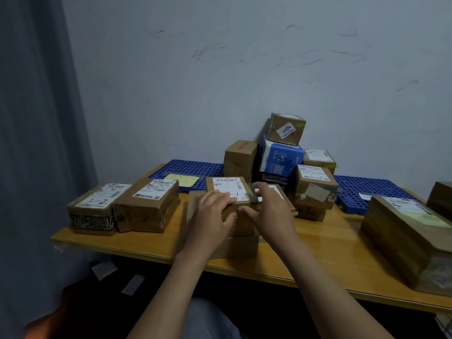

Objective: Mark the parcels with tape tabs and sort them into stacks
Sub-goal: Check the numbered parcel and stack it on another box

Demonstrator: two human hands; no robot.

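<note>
Two hands on the top parcel (221, 184) of a stack (241, 245).
Left hand (212, 214) lies flat on its top, fingers straight; right hand (271, 209) grips its right edge, fingers curled.

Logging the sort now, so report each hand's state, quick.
Left hand: open, fingers pressing flat on the small brown cardboard parcel with a white label.
Right hand: grips that parcel's right edge.
</note>
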